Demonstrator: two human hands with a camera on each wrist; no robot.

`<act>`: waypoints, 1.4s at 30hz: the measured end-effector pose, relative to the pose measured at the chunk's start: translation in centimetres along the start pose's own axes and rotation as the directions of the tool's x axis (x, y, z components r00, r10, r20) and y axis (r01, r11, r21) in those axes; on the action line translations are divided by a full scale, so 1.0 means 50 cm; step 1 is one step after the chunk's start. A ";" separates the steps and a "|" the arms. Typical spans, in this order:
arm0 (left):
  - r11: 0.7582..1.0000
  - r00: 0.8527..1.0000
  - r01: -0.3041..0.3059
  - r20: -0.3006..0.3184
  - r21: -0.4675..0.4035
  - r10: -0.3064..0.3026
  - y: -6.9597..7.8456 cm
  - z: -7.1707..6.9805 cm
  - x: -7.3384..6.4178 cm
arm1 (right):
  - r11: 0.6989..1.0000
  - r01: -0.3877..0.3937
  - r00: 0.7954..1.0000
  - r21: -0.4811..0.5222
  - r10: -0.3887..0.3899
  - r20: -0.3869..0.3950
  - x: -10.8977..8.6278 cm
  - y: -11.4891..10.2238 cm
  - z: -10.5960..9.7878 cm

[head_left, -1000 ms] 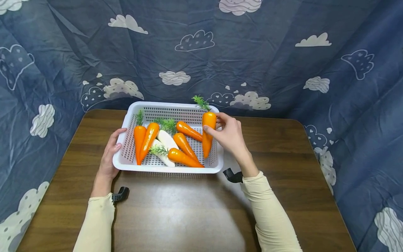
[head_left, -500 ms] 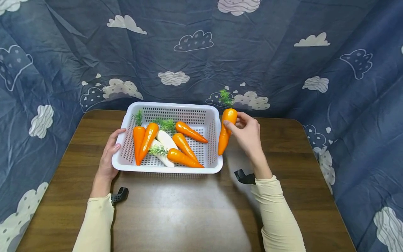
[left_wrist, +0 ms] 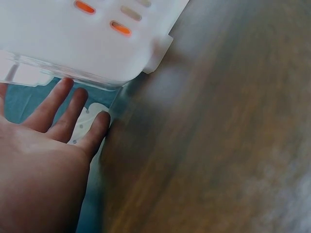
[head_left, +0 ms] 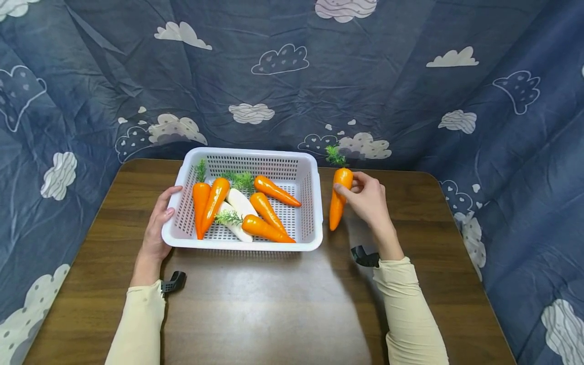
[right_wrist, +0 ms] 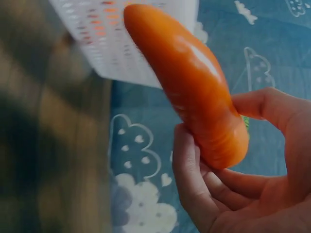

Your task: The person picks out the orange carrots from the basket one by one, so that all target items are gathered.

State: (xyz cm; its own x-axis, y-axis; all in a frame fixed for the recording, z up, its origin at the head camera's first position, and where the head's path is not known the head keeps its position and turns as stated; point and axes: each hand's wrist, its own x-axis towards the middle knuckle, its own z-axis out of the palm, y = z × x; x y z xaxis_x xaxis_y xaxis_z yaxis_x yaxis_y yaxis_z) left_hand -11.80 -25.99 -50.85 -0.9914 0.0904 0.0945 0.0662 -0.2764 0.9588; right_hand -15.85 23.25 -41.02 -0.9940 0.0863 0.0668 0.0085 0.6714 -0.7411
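Note:
My right hand (head_left: 369, 202) pinches an orange carrot (head_left: 338, 205) between thumb and fingers, just right of the white basket (head_left: 242, 246). The carrot's green top points to the back and its tip toward me. In the right wrist view the carrot (right_wrist: 194, 82) slants across the hand, thumb on one side and fingers on the other. At the basket's left end rests my left hand (head_left: 157, 225). In the left wrist view the left hand (left_wrist: 43, 160) has its fingers loosely extended, fingertips at the basket wall (left_wrist: 73, 43).
Several carrots (head_left: 269, 229) lie in the basket, with two white radish-like vegetables (head_left: 242, 203) among them. The brown wooden table (head_left: 255, 304) reaches back to a dark blue cloud-print curtain (head_left: 283, 91). A black camera mount (head_left: 365, 257) sits on the right wrist.
My right hand has moved the carrot from above the basket's right part over its right rim, then lower beside it. My left hand has stayed at the basket's left end.

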 end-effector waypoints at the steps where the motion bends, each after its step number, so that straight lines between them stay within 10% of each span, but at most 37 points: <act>1: 1.000 1.000 0.001 0.001 -0.001 -0.001 0.000 0.000 0.000 | 1.000 -0.003 1.000 -0.008 0.003 0.013 0.002 0.007 0.003; 24: 1.000 1.000 -0.004 0.004 0.009 0.004 -0.006 0.004 -0.006 | 0.984 -0.075 0.982 -0.162 0.102 0.160 0.025 0.127 0.055; 42: 1.000 1.000 0.004 0.012 0.004 -0.004 -0.004 -0.004 0.002 | 0.981 -0.098 0.987 -0.165 0.117 0.112 0.019 0.142 0.073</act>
State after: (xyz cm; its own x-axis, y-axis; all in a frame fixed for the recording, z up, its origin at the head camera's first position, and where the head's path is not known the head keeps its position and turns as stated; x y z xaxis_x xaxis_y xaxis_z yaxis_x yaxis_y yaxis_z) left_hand -11.95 -26.12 -51.09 -0.9902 0.1030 0.0941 0.0630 -0.2718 0.9603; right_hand -17.13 25.44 -48.66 -0.9921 0.0813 -0.0954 0.1232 0.7720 -0.6236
